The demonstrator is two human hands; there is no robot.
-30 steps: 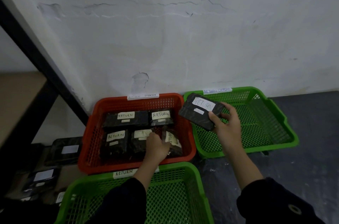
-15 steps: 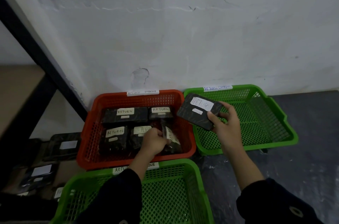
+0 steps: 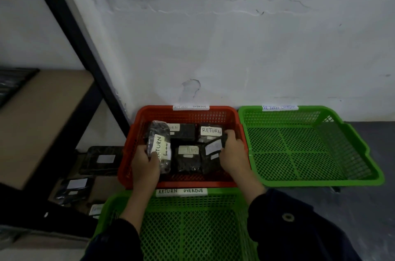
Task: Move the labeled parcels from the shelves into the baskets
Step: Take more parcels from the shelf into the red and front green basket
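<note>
An orange basket (image 3: 125,166) labelled RETURN OVERDUE stands against the wall and holds several black parcels with white RETURN labels. My left hand (image 3: 145,166) grips one such parcel (image 3: 159,145) upright at the basket's left side. My right hand (image 3: 234,153) holds a flat black parcel (image 3: 212,149) with a white label, tilted, low inside the basket's right side. Other parcels (image 3: 188,157) lie flat between my hands. A green basket (image 3: 363,153) to the right is bare inside. Another green basket (image 3: 192,228) lies nearest me.
A black metal shelf frame (image 3: 70,32) slants down on the left, with a brown shelf board (image 3: 38,115). More black labelled parcels (image 3: 104,159) lie on the low shelf at the left. The white wall stands behind the baskets; dark floor (image 3: 374,207) at right.
My right hand brought its flat parcel down from over the right green basket into the orange basket. My left hand lifted a parcel and moved it to the basket's left side.
</note>
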